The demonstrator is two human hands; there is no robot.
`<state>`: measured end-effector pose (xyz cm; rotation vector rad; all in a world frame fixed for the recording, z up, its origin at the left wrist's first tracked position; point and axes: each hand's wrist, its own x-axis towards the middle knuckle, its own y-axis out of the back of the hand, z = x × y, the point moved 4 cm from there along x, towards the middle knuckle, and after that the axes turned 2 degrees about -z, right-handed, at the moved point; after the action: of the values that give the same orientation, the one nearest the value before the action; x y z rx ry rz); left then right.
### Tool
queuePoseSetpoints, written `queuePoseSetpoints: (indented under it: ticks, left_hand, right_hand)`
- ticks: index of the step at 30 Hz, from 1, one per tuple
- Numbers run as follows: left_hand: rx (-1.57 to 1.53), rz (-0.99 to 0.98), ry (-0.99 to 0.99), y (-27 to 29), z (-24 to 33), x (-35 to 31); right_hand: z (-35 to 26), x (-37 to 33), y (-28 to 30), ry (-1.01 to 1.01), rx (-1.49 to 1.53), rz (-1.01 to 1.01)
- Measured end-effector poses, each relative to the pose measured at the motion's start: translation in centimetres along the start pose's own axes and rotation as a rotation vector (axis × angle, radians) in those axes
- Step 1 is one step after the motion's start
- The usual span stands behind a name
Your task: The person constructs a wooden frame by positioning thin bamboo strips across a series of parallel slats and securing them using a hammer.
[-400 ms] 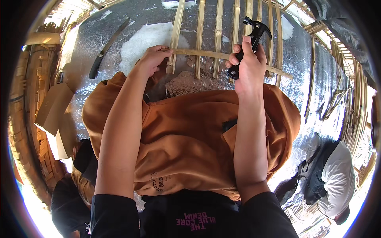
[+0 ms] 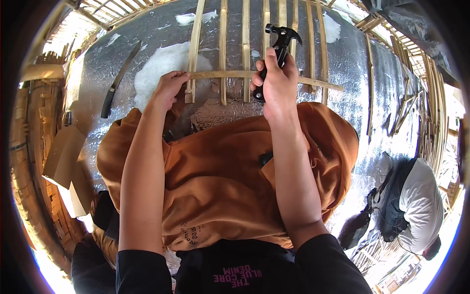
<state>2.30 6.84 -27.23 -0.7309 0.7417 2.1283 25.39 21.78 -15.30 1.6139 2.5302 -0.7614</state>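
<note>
Nearest, the brown garment point(image 2: 210, 166) is spread over the lap. Beyond it, the handle of a black hammer point(image 2: 281, 41) is wrapped by the closed right hand point(image 2: 279, 88), its head pointed away and raised over the slats. The left end of a thin cross-strip point(image 2: 235, 74) is pinched by the nearly closed left hand point(image 2: 169, 90), where the leftmost slat is crossed. The slats point(image 2: 246, 49) are already laid out in a row and spanned near their closer ends by that strip. Whether any crossing is fastened cannot be told, so how much is left is unclear. Farther left, a knife point(image 2: 120, 78) is left lying on the silvery sheet point(image 2: 161, 29).
</note>
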Motion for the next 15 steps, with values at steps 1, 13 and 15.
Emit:
queuePoseSetpoints:
  ticks: [1,13,15]
  left_hand:
    - [0.007,0.036,0.012,-0.2,0.4,-0.4]
    - [0.266,0.1,-0.108,-0.5,2.2,-1.3]
    - [0.263,0.12,-0.142,-0.7,2.5,-1.9]
  right_hand:
    - [0.1,0.1,0.1,0.001,-0.002,-0.009]
    - [0.1,-0.1,-0.4,-0.021,-0.008,-0.009]
    - [0.2,-0.1,-0.5,-0.019,-0.009,-0.006]
